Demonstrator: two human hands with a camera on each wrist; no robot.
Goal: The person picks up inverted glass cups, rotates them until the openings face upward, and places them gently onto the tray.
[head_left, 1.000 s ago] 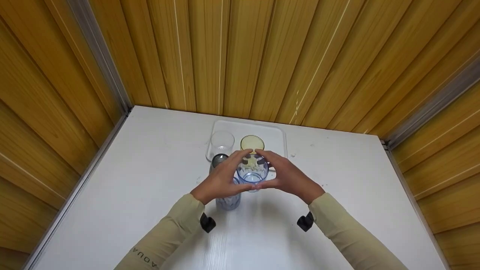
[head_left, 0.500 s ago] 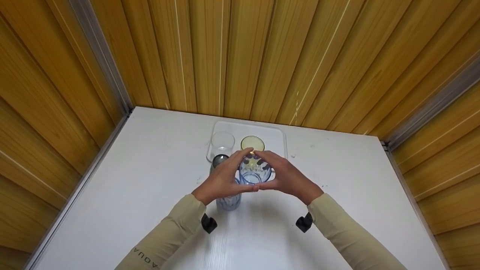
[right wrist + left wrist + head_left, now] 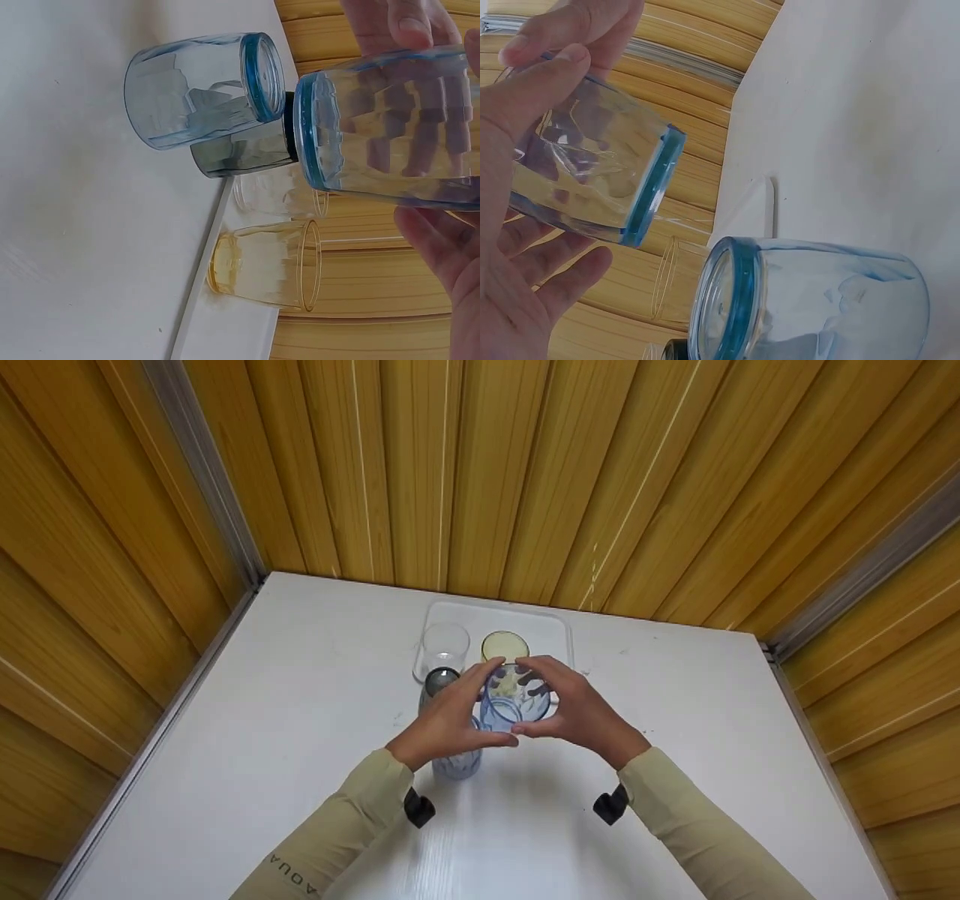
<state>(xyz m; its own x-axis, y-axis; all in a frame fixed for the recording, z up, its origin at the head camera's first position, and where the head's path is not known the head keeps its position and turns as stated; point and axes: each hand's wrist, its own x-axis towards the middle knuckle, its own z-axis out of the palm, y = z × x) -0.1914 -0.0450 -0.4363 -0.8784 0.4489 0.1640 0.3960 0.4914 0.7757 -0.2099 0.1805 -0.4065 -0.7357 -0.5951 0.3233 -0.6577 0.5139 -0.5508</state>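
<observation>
A clear blue glass (image 3: 525, 699) is held raised over the table, base down and tilted, between both hands. My left hand (image 3: 450, 709) curves round its left side and my right hand (image 3: 576, 706) round its right. In the left wrist view, the left thumb lies along the held glass (image 3: 607, 150). Fingers of the left hand show through the glass in the right wrist view. Beneath the left hand, a second blue glass (image 3: 202, 90) stands upside down on the table, partly hidden in the head view. Just behind it is a grey glass (image 3: 247, 150) with a dark top.
A white tray (image 3: 551, 637) lies near the back wall. On it stand a yellow glass (image 3: 262, 262) and a clear glass (image 3: 445, 641), both rim up. Wood-patterned panels (image 3: 487, 472) enclose the white table (image 3: 337, 660) at the back and sides.
The held glass has tilted more, its rim shifting right relative to its base. The right hand has moved slightly right, and the gap between the two hands' fingertips has widened a little.
</observation>
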